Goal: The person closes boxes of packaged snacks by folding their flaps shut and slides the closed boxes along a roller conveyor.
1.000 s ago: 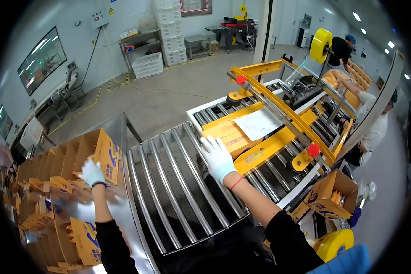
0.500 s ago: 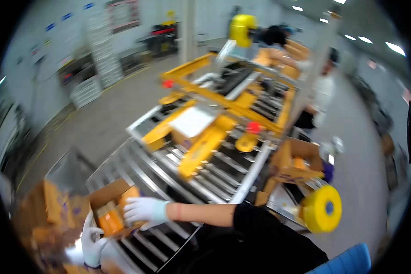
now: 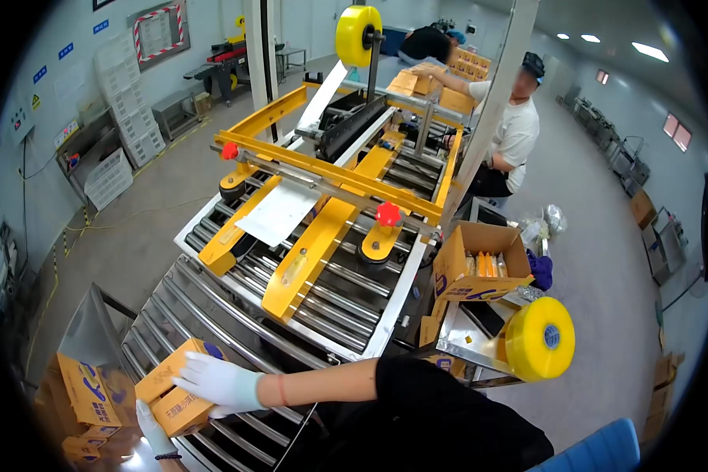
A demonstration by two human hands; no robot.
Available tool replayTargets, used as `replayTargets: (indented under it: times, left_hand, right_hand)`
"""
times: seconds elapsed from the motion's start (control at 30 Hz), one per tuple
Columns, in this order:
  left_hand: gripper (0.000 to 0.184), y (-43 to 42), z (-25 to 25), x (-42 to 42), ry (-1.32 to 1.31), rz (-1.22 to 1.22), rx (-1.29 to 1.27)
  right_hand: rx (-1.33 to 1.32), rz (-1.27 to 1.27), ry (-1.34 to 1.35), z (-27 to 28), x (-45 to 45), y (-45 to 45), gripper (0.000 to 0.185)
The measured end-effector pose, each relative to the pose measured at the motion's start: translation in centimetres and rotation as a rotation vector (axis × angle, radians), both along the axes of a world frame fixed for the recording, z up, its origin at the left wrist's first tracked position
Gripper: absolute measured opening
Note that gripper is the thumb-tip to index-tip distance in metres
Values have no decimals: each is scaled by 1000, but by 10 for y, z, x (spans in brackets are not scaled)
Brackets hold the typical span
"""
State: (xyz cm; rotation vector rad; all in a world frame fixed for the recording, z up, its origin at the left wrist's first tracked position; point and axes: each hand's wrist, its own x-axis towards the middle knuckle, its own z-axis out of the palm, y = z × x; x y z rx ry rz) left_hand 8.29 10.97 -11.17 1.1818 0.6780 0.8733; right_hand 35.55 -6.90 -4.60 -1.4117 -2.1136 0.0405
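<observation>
Flaps folded down but seam showing no tape, the box [image 3: 182, 413] sits at the rollers' [image 3: 244, 443] left edge, right hand [image 3: 212, 381] flat atop, fingers narrowly spaced, left hand's [image 3: 149, 425] fingers against its side.

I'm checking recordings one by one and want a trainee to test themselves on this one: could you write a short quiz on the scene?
1. True or false: the gloved right hand lies on the top of a small box.
2. Multiple choice: what colour are the star-shaped knobs? a) blue b) green c) red
3. Fill in: the dark bracelet is on the ____ wrist.

Key: 1 true; 2 c; 3 left.
</observation>
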Motion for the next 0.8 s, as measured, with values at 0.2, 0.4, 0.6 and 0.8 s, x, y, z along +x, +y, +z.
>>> replayTargets:
  times: [0.2,0.4,0.6,0.8]
  left_hand:
    - [47,6,6,83,365,242,243]
    - [50,-55,-4,205,55,-196,-22]
    - [57,-118,57,98,911,104,846]
    - [62,-164,118,-137,1818,1091,786]
  right_hand:
    - [124,-359,-363,-25,59,17,96]
    - [-120,-467,-271,4,76,52,62]
    - [6,-504,-70,-12,128,31,34]
    - [241,-557,-258,-27,161,23,33]
